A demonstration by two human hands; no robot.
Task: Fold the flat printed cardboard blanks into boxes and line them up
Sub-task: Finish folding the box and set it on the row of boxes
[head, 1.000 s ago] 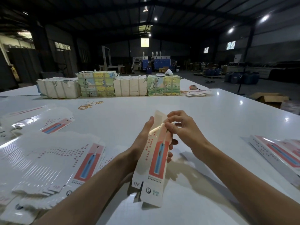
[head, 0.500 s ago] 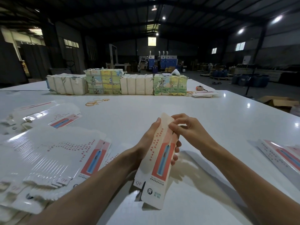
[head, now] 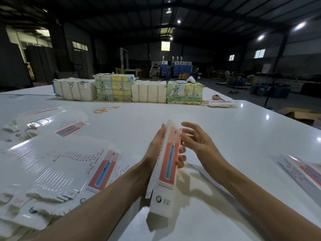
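Observation:
I hold a long white box (head: 166,171) with a red and blue print, squared up into a tube and tilted away from me above the table. My left hand (head: 156,150) grips it round the middle, thumb on the left side and fingertips showing on the right. My right hand (head: 196,143) is just right of the box's top end, fingers spread and relaxed, holding nothing. A fanned pile of flat printed blanks (head: 57,171) lies to my left. More blanks (head: 52,120) lie farther back on the left.
The white table (head: 217,129) runs far ahead. Four wrapped bundles (head: 128,89) stand in a row at its far edge, with rubber bands (head: 106,108) in front of them. Printed boxes (head: 305,173) lie at the right edge. An open carton (head: 298,113) sits beyond the table.
My right hand has let go of the box's top end and opened, moving slightly right. The box now looks narrower and more squared in my left hand.

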